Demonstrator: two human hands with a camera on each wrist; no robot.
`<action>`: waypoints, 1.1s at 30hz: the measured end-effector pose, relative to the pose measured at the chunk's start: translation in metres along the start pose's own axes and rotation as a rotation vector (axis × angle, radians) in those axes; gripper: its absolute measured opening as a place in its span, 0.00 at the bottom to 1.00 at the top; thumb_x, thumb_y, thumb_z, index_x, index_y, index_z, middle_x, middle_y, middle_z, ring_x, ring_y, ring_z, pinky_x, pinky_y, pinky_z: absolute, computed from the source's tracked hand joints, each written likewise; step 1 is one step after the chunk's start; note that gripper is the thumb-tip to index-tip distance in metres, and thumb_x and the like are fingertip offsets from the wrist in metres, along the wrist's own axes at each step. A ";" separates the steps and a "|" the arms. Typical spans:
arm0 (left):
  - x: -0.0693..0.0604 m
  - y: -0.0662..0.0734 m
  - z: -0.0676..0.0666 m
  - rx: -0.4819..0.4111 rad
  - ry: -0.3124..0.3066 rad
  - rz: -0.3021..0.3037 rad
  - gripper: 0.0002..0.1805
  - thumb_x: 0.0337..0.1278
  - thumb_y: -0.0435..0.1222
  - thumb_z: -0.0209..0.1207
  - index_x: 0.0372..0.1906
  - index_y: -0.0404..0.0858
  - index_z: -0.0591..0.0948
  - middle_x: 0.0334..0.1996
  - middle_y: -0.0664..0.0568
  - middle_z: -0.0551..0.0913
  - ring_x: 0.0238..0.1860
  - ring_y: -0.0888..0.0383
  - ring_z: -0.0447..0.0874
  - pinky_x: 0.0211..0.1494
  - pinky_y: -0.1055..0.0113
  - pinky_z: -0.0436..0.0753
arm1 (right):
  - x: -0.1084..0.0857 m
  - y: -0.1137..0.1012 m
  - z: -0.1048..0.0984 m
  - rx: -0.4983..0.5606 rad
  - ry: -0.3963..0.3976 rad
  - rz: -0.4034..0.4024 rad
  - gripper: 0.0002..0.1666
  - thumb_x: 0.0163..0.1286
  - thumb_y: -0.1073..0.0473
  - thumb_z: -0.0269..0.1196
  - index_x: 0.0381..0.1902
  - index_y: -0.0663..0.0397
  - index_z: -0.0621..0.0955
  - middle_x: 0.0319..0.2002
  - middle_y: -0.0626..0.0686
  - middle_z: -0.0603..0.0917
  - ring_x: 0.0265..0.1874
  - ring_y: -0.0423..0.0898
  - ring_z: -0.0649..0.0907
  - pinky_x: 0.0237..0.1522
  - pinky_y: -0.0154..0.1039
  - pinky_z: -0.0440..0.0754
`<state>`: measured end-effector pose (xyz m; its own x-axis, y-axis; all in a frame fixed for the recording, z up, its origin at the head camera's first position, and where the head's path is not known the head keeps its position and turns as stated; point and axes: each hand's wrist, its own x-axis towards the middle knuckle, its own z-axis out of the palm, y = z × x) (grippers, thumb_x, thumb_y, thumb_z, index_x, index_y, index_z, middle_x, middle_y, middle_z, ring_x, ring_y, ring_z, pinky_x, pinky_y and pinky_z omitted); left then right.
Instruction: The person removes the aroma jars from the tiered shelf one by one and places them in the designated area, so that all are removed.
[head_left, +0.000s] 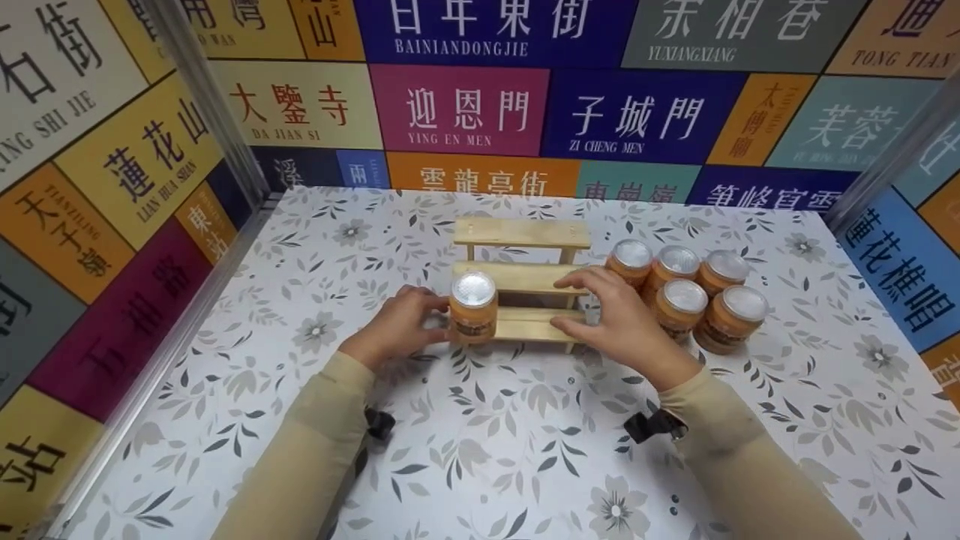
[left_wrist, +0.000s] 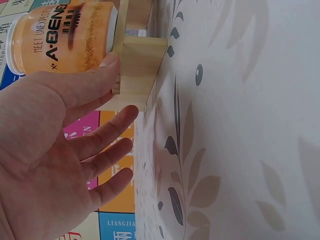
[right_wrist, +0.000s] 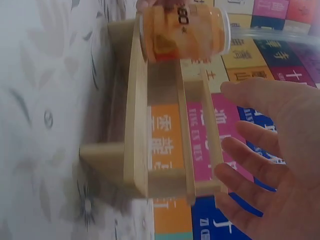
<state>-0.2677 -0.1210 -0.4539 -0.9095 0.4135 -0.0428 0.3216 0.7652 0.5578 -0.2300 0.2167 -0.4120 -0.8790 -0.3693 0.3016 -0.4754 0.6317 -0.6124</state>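
An orange printed can (head_left: 473, 315) with a silver lid stands upright at the left end of the lowest tier of a small three-tier wooden rack (head_left: 523, 233). Beside the can, on its left, is my left hand (head_left: 400, 324). In the left wrist view its thumb touches the can's lower part near the tier's edge, while the other fingers spread loosely. My right hand (head_left: 619, 319) hovers at the rack's right end, holding nothing. Its fingers look parted and relaxed in the right wrist view, apart from the can (right_wrist: 185, 32).
Several more orange cans (head_left: 726, 319) with silver lids stand grouped right of the rack, close behind my right hand. A floral-patterned white tabletop (head_left: 525, 450) lies underneath. Panels with Chinese lettering (head_left: 465, 109) wall in the back and sides.
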 end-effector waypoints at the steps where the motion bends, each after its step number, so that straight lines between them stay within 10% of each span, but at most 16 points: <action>1: 0.000 0.000 0.000 -0.001 -0.002 -0.004 0.33 0.57 0.46 0.73 0.69 0.45 0.80 0.57 0.45 0.84 0.61 0.46 0.75 0.67 0.48 0.75 | 0.002 -0.003 0.004 0.010 -0.009 -0.001 0.28 0.64 0.52 0.76 0.59 0.50 0.81 0.57 0.51 0.83 0.58 0.53 0.81 0.61 0.54 0.79; 22: 0.000 -0.001 -0.002 -0.015 0.015 -0.004 0.33 0.55 0.42 0.74 0.68 0.46 0.80 0.55 0.47 0.85 0.59 0.47 0.76 0.67 0.48 0.75 | 0.046 -0.036 0.053 0.268 -0.030 -0.102 0.39 0.52 0.48 0.83 0.60 0.50 0.81 0.56 0.50 0.84 0.52 0.52 0.85 0.56 0.54 0.85; 33: 0.000 0.000 0.001 0.019 0.025 0.020 0.31 0.56 0.44 0.74 0.67 0.46 0.82 0.55 0.45 0.85 0.60 0.45 0.76 0.66 0.46 0.75 | 0.061 -0.046 0.062 0.143 -0.057 -0.081 0.41 0.51 0.44 0.82 0.61 0.48 0.81 0.58 0.44 0.83 0.54 0.45 0.84 0.60 0.47 0.83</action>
<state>-0.2673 -0.1212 -0.4545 -0.9090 0.4166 -0.0105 0.3449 0.7663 0.5421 -0.2593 0.1232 -0.4112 -0.8330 -0.4551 0.3147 -0.5308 0.4966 -0.6867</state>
